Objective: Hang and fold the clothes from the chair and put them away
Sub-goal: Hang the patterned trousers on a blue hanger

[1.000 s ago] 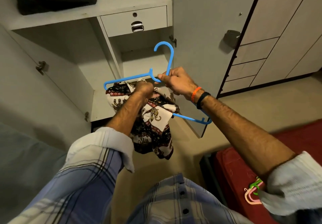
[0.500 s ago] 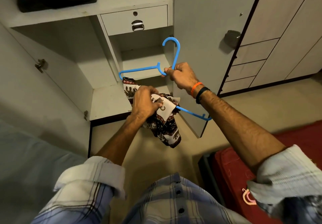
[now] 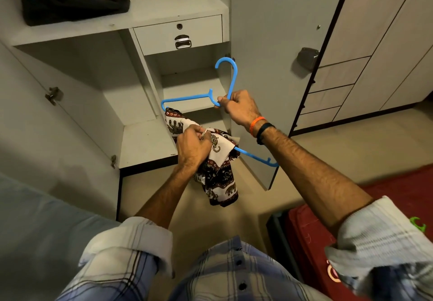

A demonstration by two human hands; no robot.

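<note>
While threading the elephant-print garment (image 3: 216, 171) onto the blue hanger (image 3: 230, 82), hanging step in hand. Right hand (image 3: 239, 107) curled round hanger neck; left hand (image 3: 192, 148) pinching bunched cloth at lower bar. In front of open wardrobe (image 3: 145, 141), below its drawer (image 3: 178, 34). Cloth crumpled, white and maroon, drooping. Next probably: spread cloth evenly, hook onto a rail.

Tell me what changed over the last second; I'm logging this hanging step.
The left hand pulled the elephant-print garment down along the blue hanger, baring its left shoulder, bunching cloth lower. The right hand still grips the hanger's neck; the wardrobe stays open.
</note>
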